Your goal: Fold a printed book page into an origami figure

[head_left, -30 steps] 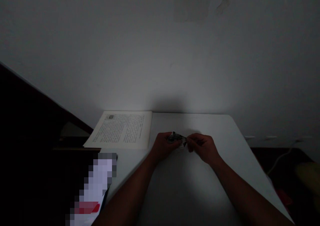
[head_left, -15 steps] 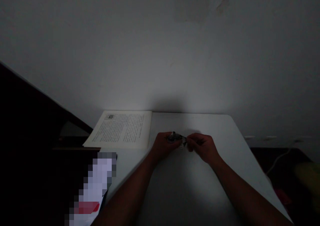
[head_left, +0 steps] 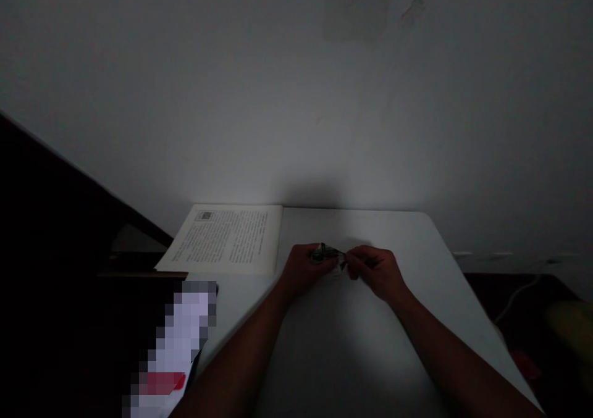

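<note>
A small folded piece of paper with dark and white print is held above the middle of the white table. My left hand is closed around its left side, thumb lying along the near edge. At the paper's right, narrow end, my right hand pinches the tip between thumb and fingers. Dim light blurs the fine folds, and part of the paper is hidden by my left fingers.
A printed page or open booklet lies at the table's far left corner, against the wall. Beside my left forearm is a bright, pixelated screen-like object at the table edge. A pale cable runs beyond the right edge.
Almost nothing differs. Both hands keep the same hold on the folded paper, and the view has shifted only very slightly.
</note>
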Tool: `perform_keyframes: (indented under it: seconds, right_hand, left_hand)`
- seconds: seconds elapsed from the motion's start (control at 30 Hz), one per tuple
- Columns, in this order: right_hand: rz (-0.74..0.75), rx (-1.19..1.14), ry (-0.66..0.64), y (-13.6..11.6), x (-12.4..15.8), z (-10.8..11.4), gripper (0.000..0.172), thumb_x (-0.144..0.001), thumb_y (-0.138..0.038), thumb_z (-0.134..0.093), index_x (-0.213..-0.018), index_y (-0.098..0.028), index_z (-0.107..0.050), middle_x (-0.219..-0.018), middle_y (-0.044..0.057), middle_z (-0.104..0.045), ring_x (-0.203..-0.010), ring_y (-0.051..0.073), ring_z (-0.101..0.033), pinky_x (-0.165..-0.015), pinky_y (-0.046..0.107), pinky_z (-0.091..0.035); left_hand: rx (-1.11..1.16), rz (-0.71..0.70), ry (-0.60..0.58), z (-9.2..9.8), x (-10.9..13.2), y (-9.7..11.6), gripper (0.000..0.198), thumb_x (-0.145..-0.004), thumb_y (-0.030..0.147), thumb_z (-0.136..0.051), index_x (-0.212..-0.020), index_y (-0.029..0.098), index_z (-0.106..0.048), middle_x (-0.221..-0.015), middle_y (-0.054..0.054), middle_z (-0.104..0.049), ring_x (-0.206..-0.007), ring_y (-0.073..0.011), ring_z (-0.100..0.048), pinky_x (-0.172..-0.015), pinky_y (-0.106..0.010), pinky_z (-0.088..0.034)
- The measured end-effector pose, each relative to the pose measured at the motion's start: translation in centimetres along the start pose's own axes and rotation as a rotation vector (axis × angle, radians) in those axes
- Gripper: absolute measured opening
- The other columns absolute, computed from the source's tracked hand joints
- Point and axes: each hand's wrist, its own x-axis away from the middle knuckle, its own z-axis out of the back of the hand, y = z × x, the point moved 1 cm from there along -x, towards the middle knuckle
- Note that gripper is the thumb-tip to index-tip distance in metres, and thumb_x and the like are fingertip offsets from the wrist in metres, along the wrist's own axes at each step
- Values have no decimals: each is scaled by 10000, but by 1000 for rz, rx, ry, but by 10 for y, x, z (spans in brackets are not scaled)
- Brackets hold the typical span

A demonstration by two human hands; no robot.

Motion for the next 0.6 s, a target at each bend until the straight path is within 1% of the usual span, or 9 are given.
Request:
perform_keyframes:
  seconds: [0.23, 0.4, 0.6]
  right_hand:
    - [-6, -3, 0, -1, 0, 0, 299, -737, -460, -655, -701, -163, -663, -514, 3, -594, -444, 112, -538, -431, 234, -430]
    - [-3, -5, -9, 0, 0, 1, 273, -752, -434, -653, -715, -165, -670, -530, 2, -597, -455, 106, -534, -440, 229, -424]
    - [-7, -3, 7, 0, 0, 0, 290, -737, -453, -658, -710, -164, -670, -525, 7, -602, -450, 112, -538, -431, 232, -434]
  left_hand:
    - [-7, -10, 10, 0, 0, -6, 233, -713, 350, -660, -698, 117, -661, -590, 12, -574, -540, -87, -476, -513, -193, -344]
    - [3, -13, -2, -1, 0, -5, 229, -726, 343, -654, -722, 115, -672, -598, 12, -581, -546, -87, -480, -525, -195, -349]
    - [-13, -9, 7, -1, 0, -2, 227, -722, 340, -659, -731, 115, -685, -618, -1, -609, -565, -103, -510, -536, -201, -372]
